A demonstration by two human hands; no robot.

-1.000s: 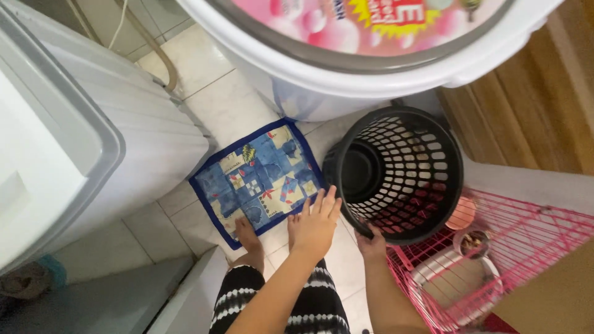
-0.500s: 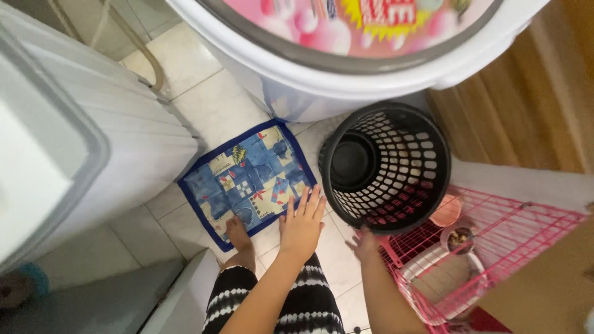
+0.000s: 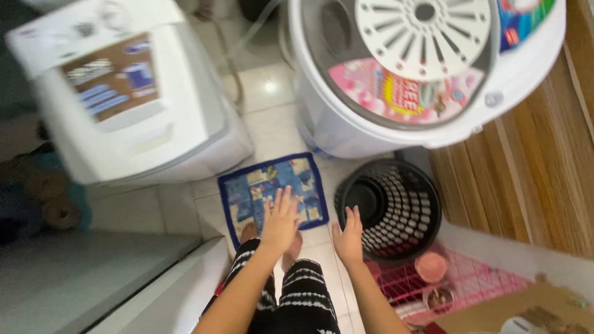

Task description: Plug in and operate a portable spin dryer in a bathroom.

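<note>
My left hand (image 3: 280, 221) hangs open above the blue patchwork floor mat (image 3: 273, 192), fingers spread and holding nothing. My right hand (image 3: 349, 237) is also open, close to the near rim of the black plastic laundry basket (image 3: 396, 207) but not gripping it. The basket stands upright and empty on the tiled floor. My bare feet and black-and-white striped trousers (image 3: 303, 303) show below the hands.
A round white washing tub (image 3: 421, 68) with a perforated lid stands behind the basket. A white box-shaped machine (image 3: 133, 93) sits at the left. A pink wire cage (image 3: 455, 281) with small bowls is at the lower right, wooden panelling (image 3: 538, 167) beside it.
My right hand has let go of the basket rim and now hovers open beside it. The view has risen and pulled back, showing both machines' tops.
</note>
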